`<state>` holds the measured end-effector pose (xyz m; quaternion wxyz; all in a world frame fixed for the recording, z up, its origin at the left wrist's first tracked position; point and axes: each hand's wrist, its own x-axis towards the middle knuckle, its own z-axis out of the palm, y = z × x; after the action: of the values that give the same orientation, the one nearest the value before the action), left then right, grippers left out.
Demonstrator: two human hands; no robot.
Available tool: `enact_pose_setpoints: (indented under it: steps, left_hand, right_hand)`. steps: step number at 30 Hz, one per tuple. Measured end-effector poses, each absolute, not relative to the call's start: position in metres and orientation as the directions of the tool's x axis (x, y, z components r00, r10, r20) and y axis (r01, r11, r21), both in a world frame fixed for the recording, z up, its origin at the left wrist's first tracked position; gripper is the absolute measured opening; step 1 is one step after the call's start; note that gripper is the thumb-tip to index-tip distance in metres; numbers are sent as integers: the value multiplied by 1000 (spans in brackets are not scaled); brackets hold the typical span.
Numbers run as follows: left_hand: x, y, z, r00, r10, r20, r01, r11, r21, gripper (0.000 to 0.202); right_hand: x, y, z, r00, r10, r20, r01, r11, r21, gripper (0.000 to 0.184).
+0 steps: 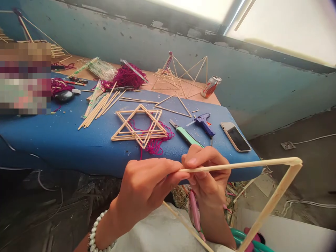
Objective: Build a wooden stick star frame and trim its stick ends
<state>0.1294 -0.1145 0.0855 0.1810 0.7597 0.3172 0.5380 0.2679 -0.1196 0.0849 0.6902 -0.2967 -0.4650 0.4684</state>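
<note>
Both my hands are pinched on a triangular frame of thin wooden sticks (pixel 252 163), raised in front of the blue table. My left hand (pixel 149 183), with a white bead bracelet at the wrist, grips one corner. Touching it there, my right hand (pixel 210 176) has thumb and fingers closed around the same stick end. My fingers hide the joint itself. Another corner points right, and the lower sticks run down towards my lap. Just beyond my hands lie a mint-green utility knife (pixel 188 135), a blue glue gun (pixel 205 125) and a six-pointed stick star (pixel 126 139) over magenta yarn (pixel 157 146).
Loose sticks (pixel 101 110) and a magenta yarn heap (pixel 131 78) lie left of centre. A stick triangle (pixel 174 111) lies behind the star. At right are a phone (pixel 237 138) and a drink can (pixel 210 87); stick pyramids (pixel 166 87) stand near the wall. A blurred patch covers the far left.
</note>
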Motion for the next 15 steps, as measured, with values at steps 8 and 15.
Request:
enact_pose_setpoints:
  steps: [8, 15]
  left_hand:
    - [124, -111, 82, 313, 746, 588, 182, -654, 734, 27]
    - [102, -117, 70, 229, 846, 482, 283, -532, 798, 20]
  right_hand:
    - [288, -104, 74, -105, 908, 405, -425, 327, -844, 4]
    - [291, -89, 55, -172, 961, 215, -412, 128, -902, 7]
